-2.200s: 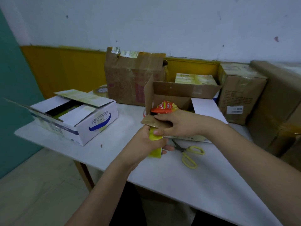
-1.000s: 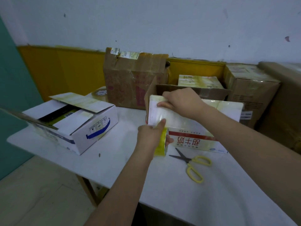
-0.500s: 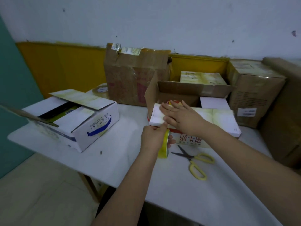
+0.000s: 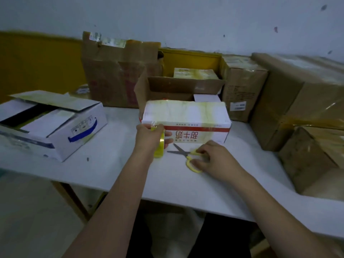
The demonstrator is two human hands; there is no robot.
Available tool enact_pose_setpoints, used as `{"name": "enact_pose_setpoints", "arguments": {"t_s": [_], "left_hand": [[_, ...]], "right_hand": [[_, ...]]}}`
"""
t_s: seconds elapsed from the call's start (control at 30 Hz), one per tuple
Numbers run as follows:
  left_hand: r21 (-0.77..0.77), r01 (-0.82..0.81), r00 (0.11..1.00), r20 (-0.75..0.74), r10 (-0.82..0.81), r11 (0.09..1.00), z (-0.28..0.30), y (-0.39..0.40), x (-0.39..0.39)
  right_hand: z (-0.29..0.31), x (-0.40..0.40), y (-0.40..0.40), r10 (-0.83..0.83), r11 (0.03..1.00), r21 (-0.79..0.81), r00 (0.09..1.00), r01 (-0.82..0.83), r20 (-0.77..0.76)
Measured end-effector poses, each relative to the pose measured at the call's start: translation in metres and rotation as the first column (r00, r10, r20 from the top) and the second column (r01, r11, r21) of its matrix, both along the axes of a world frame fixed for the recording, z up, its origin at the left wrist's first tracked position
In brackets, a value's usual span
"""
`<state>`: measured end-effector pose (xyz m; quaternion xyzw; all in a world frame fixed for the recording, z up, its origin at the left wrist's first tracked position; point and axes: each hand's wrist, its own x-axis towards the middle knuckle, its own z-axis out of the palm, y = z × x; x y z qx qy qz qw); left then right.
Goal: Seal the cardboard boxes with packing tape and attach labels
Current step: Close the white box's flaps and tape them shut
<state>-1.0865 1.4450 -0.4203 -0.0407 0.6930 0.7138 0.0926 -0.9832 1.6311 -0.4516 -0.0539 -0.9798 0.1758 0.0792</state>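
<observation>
Tape roll (image 4: 159, 144) sits gripped in left hand (image 4: 149, 136), fingers curled round it, held against the near left corner of the white box (image 4: 186, 116). A short clear strip seems to run from the roll up onto that corner, but blur makes this hard to confirm. Box flaps look closed, with yellowed tape across the top; the box sits just beyond both hands on the table (image 4: 115, 170).

Right hand (image 4: 214, 159) is down on the scissors (image 4: 188, 155), fingers curled at the yellow handles. Cannot tell if they are through the loops or only touching. Blades lie closed on the table, pointing toward the roll, just right of the left-hand grip.

Step in hand, as I judge it: pick up scissors and cut the tape free at the roll. To do it well: keep the roll pulled taut away from the corner so the strip stays flat, seat thumb and fingers fully in the loops before lifting, and cut close to the roll, leaving enough tail to fold down the box side. Then press the tail flat. Slack tape could fold onto itself and stick.

No label is visible near either hand; that part looks undone.

Open white box (image 4: 52, 123) sits well left of the grip; brown boxes (image 4: 242, 86) stand beyond and to the right.
</observation>
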Motion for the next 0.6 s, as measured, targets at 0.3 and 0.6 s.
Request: {"name": "enact_pose_setpoints", "arguments": {"t_s": [0.3,0.6], "left_hand": [[-0.071,0.039,0.999,0.036,-0.036,0.997,0.009,-0.002,-0.001],[0.083,0.265,0.954,0.124,-0.274,0.961,0.010,-0.015,0.007]], "right_hand": [[0.025,0.017,-0.016,-0.129,0.964,0.243,0.988,0.107,0.079],[0.089,-0.022,0.003,0.223,0.903,-0.424,0.913,-0.062,0.342]]}}
